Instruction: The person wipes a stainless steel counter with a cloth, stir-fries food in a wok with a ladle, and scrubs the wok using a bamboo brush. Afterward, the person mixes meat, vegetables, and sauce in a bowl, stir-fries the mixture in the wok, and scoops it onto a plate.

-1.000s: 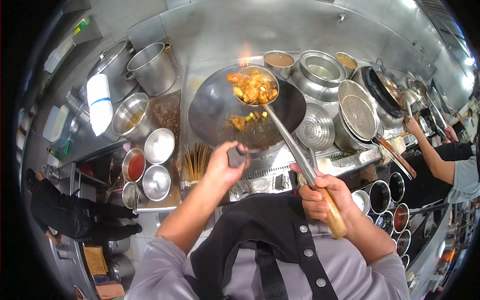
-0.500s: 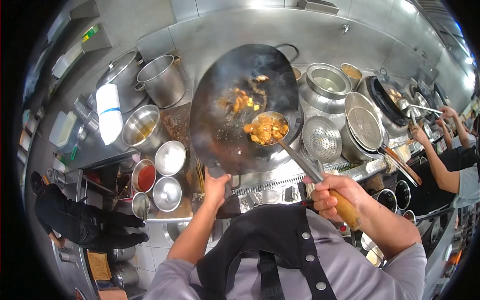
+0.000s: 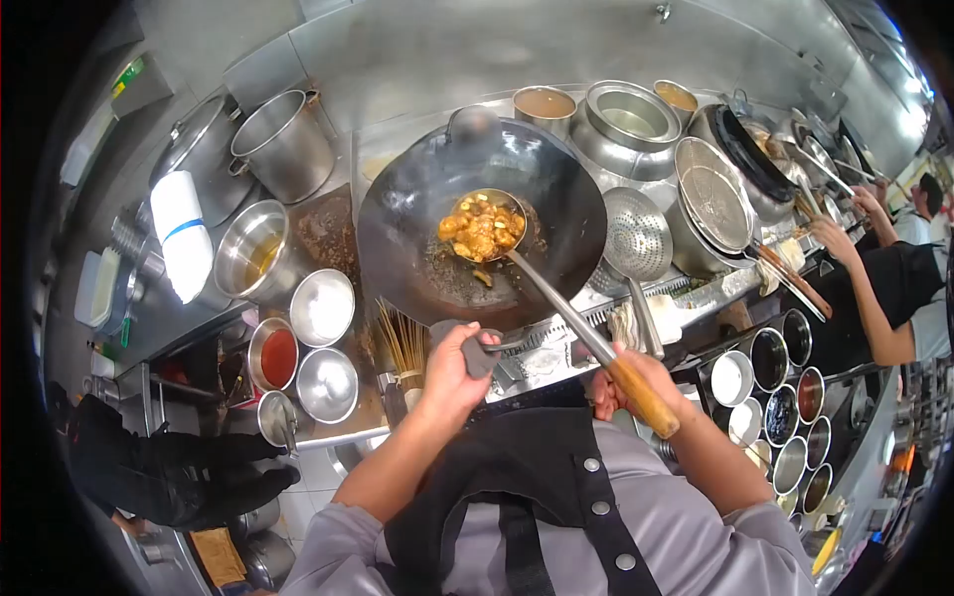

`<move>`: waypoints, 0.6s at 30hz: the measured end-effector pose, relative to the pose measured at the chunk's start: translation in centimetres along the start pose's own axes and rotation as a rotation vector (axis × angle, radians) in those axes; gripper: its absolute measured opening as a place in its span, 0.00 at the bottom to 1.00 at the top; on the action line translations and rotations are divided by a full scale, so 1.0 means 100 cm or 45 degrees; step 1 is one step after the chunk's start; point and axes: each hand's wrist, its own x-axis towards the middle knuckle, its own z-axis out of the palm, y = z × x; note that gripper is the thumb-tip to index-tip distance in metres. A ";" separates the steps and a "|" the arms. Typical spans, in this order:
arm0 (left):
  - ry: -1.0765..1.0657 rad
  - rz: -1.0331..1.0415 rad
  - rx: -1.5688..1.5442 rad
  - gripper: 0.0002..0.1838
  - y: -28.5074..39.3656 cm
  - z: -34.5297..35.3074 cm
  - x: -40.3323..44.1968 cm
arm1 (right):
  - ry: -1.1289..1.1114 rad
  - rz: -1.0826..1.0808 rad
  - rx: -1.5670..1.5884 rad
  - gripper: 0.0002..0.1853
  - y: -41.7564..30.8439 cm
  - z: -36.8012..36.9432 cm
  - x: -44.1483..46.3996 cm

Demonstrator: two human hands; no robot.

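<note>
A dark wok (image 3: 397, 233) sits in front of me, its near handle gripped in my left hand (image 3: 456, 372) with a grey cloth (image 3: 467, 346) in between. My right hand (image 3: 641, 385) is closed around the wooden end of a long ladle (image 3: 561, 306). The ladle's bowl hangs over the wok's middle, heaped with browned, sauced food (image 3: 482, 228). A few small bits of food and a film of oil lie on the wok's surface below it.
Right of the wok are a perforated strainer (image 3: 636, 234), a mesh skimmer (image 3: 714, 194) and a lidless pot (image 3: 631, 109). Steel bowls (image 3: 323, 308), red sauce (image 3: 279, 358) and a bamboo brush (image 3: 402, 343) stand left. Co-workers are at left (image 3: 169, 457) and right (image 3: 884, 288).
The wok has come down from a tilted, raised pose to a flatter one. Loose food that lay on its surface is mostly gone from there. The ladle has moved left, its load heaped.
</note>
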 end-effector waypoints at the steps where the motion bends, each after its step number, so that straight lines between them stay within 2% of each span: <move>1: -0.031 0.008 0.034 0.05 -0.005 -0.002 0.001 | 0.174 0.007 -0.177 0.19 0.025 -0.038 0.016; 2: -0.024 0.011 0.030 0.05 -0.007 -0.006 0.002 | 0.344 0.016 -0.356 0.23 0.052 -0.074 0.031; 3: -0.021 0.012 0.019 0.05 -0.011 -0.010 0.003 | 0.464 -0.309 -1.341 0.18 0.089 -0.119 0.044; 4: -0.018 0.017 0.010 0.05 -0.014 -0.013 0.003 | 0.496 -0.258 -1.874 0.16 0.094 -0.125 0.043; 5: -0.008 0.033 0.005 0.05 -0.017 -0.015 0.004 | 0.512 -0.205 -2.406 0.17 0.099 -0.134 0.045; 7: 0.076 0.030 -0.058 0.05 -0.022 -0.015 0.005 | 0.437 0.065 -2.719 0.24 0.132 -0.201 0.079; 8: 0.111 0.045 0.035 0.08 -0.026 -0.010 0.003 | 0.500 -0.103 -2.628 0.28 0.151 -0.233 0.088; 9: 0.127 0.072 0.035 0.08 -0.029 -0.008 0.003 | 0.469 -0.124 -2.625 0.28 0.149 -0.240 0.090; 12: 0.156 0.106 -0.014 0.06 -0.038 -0.003 0.003 | 0.351 0.204 -2.567 0.29 0.158 -0.285 0.107; 13: 0.174 0.132 -0.013 0.06 -0.041 -0.001 0.004 | 0.225 0.433 -2.597 0.29 0.148 -0.279 0.108; 15: 0.307 0.127 -0.029 0.08 -0.044 0.001 0.004 | 0.392 0.260 -2.506 0.28 0.187 -0.331 0.126; 16: 0.259 0.117 -0.024 0.09 -0.046 0.005 0.000 | 0.342 0.330 -2.561 0.29 0.192 -0.346 0.133; 18: 0.285 0.142 0.067 0.09 -0.049 0.008 -0.003 | 0.577 0.488 -1.828 0.30 0.141 -0.294 0.112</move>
